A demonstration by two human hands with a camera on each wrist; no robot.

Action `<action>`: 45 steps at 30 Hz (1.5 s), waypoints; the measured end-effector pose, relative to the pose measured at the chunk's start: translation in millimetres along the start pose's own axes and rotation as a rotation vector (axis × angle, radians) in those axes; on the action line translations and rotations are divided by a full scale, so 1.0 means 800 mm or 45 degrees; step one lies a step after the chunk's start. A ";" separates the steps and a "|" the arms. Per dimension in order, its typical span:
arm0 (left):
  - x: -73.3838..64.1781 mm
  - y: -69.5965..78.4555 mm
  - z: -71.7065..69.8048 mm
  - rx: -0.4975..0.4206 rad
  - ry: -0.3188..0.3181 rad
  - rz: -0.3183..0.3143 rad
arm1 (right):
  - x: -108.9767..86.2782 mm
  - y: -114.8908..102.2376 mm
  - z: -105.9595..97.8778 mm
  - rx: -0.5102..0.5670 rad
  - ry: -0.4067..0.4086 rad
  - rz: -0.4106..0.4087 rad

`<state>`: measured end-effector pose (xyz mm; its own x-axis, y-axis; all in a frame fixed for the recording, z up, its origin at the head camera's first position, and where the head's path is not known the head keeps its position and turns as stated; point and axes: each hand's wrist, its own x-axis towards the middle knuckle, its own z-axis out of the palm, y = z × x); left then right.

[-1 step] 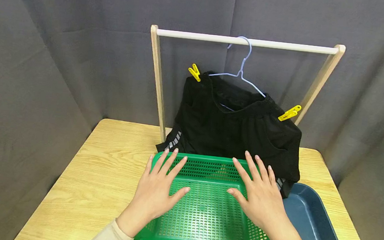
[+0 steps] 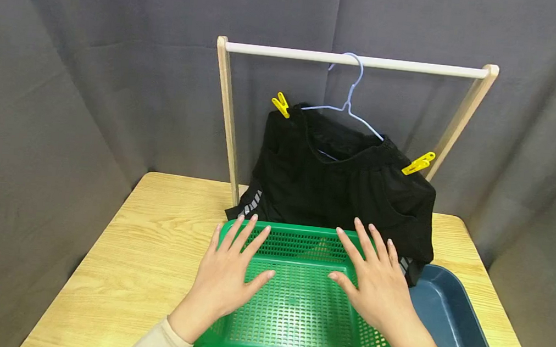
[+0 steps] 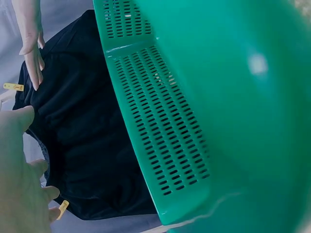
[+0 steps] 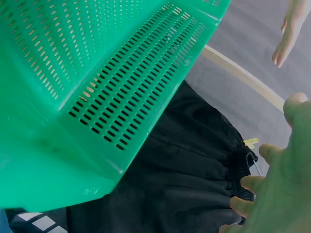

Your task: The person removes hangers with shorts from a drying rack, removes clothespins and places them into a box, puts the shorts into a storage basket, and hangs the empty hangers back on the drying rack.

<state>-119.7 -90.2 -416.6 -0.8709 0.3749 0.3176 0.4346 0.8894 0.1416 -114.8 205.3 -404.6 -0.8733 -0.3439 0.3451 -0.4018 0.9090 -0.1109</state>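
Both hands hover over a green perforated plastic basket [image 2: 291, 307], fingers spread and holding nothing. My left hand [image 2: 227, 271] is above the basket's left side, my right hand [image 2: 377, 284] above its right side. Behind the basket, black shorts [image 2: 326, 194] with grey stripe marks hang from a light blue hanger [image 2: 349, 100]. One yellow clothespin [image 2: 281, 105] sits at the waistband's left end, another yellow clothespin [image 2: 418, 163] at its right end. In the left wrist view, the basket [image 3: 160, 131] covers the shorts' lower part. The right wrist view shows the waistband [image 4: 238, 170] beyond the fingers.
A wooden rack with a white rail [image 2: 416, 67] stands at the back of the wooden table [image 2: 115, 269] and carries the hanger. To the right, a dark blue tray [image 2: 454, 315] lies partly under the shorts and right arm. Grey curtains [image 2: 93, 69] surround the table.
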 end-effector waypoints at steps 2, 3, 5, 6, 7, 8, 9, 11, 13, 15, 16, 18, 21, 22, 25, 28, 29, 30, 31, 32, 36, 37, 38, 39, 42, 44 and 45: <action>0.000 0.000 0.000 0.003 -0.002 -0.001 | 0.001 0.000 0.000 0.004 -0.009 0.004; 0.001 0.000 -0.001 0.002 0.000 -0.001 | 0.001 -0.001 0.000 0.006 -0.014 0.006; 0.001 0.000 -0.001 -0.001 -0.001 -0.003 | 0.002 -0.002 0.000 0.013 -0.029 0.013; 0.002 0.000 -0.001 -0.001 0.002 0.001 | 0.003 -0.002 0.000 0.014 -0.034 0.015; 0.002 0.000 -0.002 -0.006 0.000 0.001 | 0.003 -0.003 0.000 0.014 -0.037 0.017; 0.003 0.001 -0.002 -0.013 0.000 0.001 | 0.003 -0.003 0.000 0.014 -0.036 0.017; 0.004 0.001 -0.002 -0.015 0.004 0.004 | 0.003 -0.003 -0.001 0.014 -0.035 0.018; 0.006 0.001 -0.003 -0.023 0.005 0.008 | 0.003 -0.004 -0.002 0.014 -0.029 0.017; 0.008 0.001 -0.003 -0.030 0.005 0.010 | 0.004 -0.004 -0.003 0.014 -0.028 0.019; 0.011 0.002 -0.003 -0.024 0.013 0.021 | 0.004 -0.004 -0.005 0.011 -0.028 0.024; 0.012 0.003 -0.004 -0.025 0.014 0.026 | 0.003 -0.004 -0.006 0.010 -0.031 0.027; 0.015 0.003 -0.004 -0.019 0.018 0.034 | 0.003 -0.004 -0.007 0.005 -0.036 0.037; 0.018 0.004 -0.005 -0.010 0.015 0.037 | 0.002 -0.003 -0.009 0.002 -0.038 0.045; 0.019 0.005 -0.006 -0.011 0.010 0.034 | 0.002 -0.004 -0.009 0.004 -0.042 0.048; 0.019 0.005 -0.008 -0.011 -0.006 0.026 | 0.002 -0.004 -0.009 0.009 -0.046 0.052; 0.018 0.005 -0.009 -0.015 -0.010 0.019 | 0.000 -0.007 -0.009 0.031 -0.039 0.061; 0.019 0.004 -0.009 -0.018 -0.003 0.019 | 0.000 -0.007 -0.009 0.041 -0.032 0.064; 0.019 0.004 -0.009 -0.018 0.003 0.018 | -0.001 -0.008 -0.010 0.053 -0.025 0.069; 0.020 0.003 -0.009 -0.017 0.009 0.016 | -0.001 -0.009 -0.010 0.064 -0.019 0.074; 0.022 0.002 -0.009 -0.020 0.016 0.013 | -0.001 -0.010 -0.011 0.070 -0.014 0.076; 0.028 -0.005 -0.006 -0.050 0.031 -0.011 | -0.003 -0.013 -0.013 0.083 -0.027 0.085; 0.030 -0.008 -0.005 -0.064 0.035 -0.019 | -0.003 -0.014 -0.014 0.085 -0.035 0.088; 0.032 -0.010 -0.004 -0.083 0.037 -0.031 | -0.004 -0.014 -0.014 0.085 -0.039 0.088; 0.034 -0.013 -0.003 -0.099 0.043 -0.039 | -0.004 -0.015 -0.015 0.087 -0.044 0.089; 0.042 -0.022 -0.003 -0.165 0.067 -0.066 | -0.006 -0.016 -0.018 0.084 -0.046 0.088; 0.049 -0.028 -0.003 -0.210 0.096 -0.076 | -0.007 -0.016 -0.020 0.079 -0.034 0.077; 0.052 -0.031 -0.004 -0.235 0.111 -0.082 | -0.008 -0.017 -0.021 0.076 -0.027 0.072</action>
<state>-165.9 -97.2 -404.2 -0.8785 0.2877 0.3814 0.4203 0.8450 0.3308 -99.4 199.4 -389.7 -0.9003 -0.2981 0.3173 -0.3670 0.9116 -0.1851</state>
